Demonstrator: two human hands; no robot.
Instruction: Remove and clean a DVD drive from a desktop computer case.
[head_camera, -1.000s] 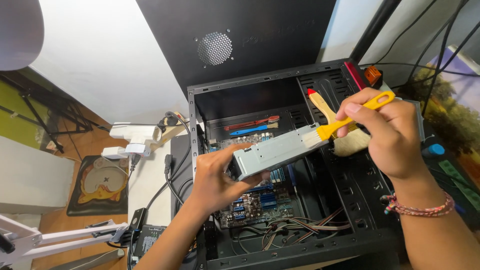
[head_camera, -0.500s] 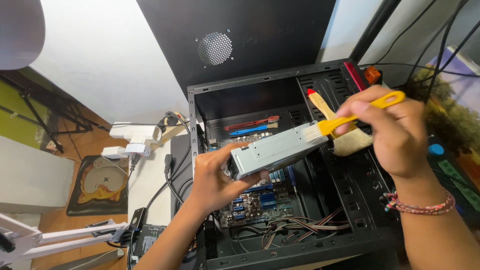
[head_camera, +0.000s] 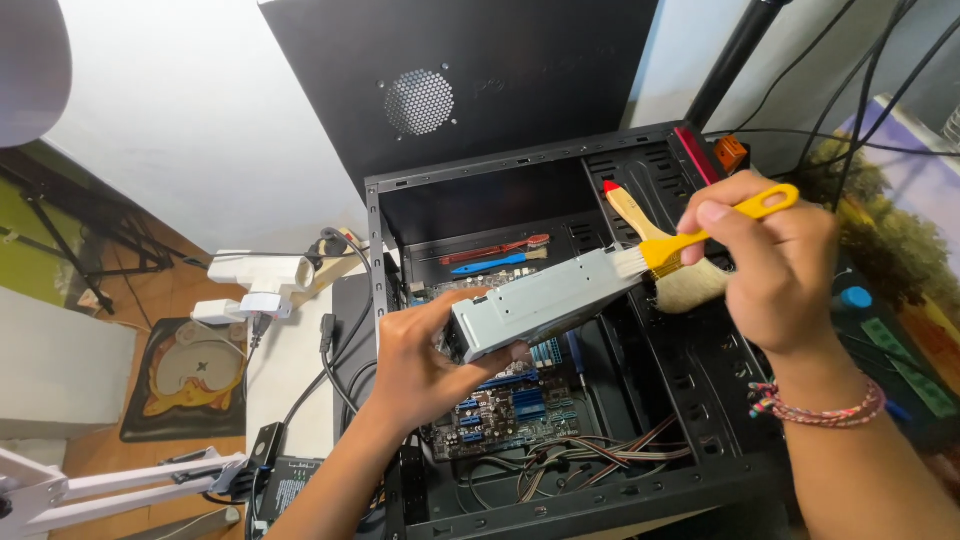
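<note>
Grey metal drive box (head_camera: 545, 300) front and centre, held in the air above the open computer case (head_camera: 560, 500), tilted so its far end rises toward two o'clock. The left hand (head_camera: 420, 365) is clamped around the near end, fingers wrapped under and thumb on top. At the far end, the right hand (head_camera: 775, 265) is closed on two brushes at once: a yellow-handled brush (head_camera: 700, 235) with pale bristles touching the box's upper corner, and a wooden-handled brush (head_camera: 640, 225) with a red tip tucked just behind it, its fuller bristles hanging at three o'clock of the box. To brush well here, I'd say keep the box angled as it is, so dust would fall away from the circuit board (head_camera: 500, 410) lying directly below, and use light strokes along the edge rather than jabbing. Loose cables (head_camera: 600, 455) trail at six o'clock inside the case. Off at nine o'clock, a white charger (head_camera: 255, 280) sits on the surface (head_camera: 285, 370).
</note>
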